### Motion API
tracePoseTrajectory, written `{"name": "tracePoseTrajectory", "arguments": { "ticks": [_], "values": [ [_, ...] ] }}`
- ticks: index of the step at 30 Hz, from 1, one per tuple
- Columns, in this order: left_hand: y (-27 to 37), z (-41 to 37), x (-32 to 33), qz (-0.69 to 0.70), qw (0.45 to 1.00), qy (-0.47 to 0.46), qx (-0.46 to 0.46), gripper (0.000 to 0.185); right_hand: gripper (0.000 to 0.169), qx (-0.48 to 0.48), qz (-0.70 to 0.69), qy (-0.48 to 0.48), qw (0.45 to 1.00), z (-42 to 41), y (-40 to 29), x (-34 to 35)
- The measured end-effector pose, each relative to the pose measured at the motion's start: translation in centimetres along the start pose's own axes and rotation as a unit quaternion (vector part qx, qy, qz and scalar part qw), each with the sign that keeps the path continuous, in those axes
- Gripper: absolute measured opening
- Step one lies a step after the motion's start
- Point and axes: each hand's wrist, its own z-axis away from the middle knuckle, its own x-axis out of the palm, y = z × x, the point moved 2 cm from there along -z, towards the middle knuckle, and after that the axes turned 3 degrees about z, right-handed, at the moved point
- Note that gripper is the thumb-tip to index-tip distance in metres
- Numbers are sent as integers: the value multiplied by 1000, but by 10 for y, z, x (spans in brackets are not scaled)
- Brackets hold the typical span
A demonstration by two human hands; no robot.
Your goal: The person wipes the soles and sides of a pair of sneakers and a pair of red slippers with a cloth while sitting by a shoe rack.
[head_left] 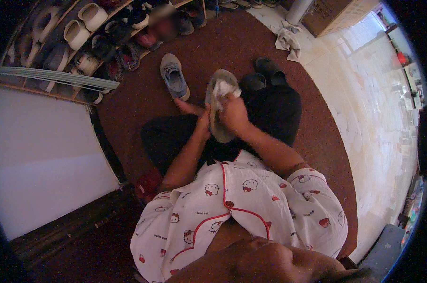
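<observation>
In front of my lap is a shoe (212, 122), its pale sole turned up towards me. My left hand (201, 115) holds it along its left side, with some fingers stretched out to the left. My right hand (233, 112) presses a crumpled white cloth or tissue (224, 87) against the sole; which of the two it is I cannot tell. Beyond my left hand, a grey-blue lace-up shoe (173, 78) stands upright on the brown-red carpet (135, 102). Motion blurs both hands slightly.
A wooden shoe rack (109, 16) with several pairs of shoes stands at upper left, above a white panel (50, 152). Dark slippers (270, 69) are on my feet. A grey rag (288, 42) lies near a cardboard box (335, 16). Pale tiles (355, 106) border the carpet.
</observation>
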Motion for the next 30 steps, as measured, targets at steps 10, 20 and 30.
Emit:
{"name": "tracePoseTrajectory", "arguments": {
  "ticks": [10,20,30],
  "values": [
    [81,32,2,244,954,-130,115,63,53,-301,-1,145,942,82,-59,-41],
    [112,82,54,249,930,-211,171,65,31,-358,28,297,885,87,-57,-57],
    [109,78,62,288,916,-222,168,65,30,-373,22,282,884,84,-54,-68]
  ]
}}
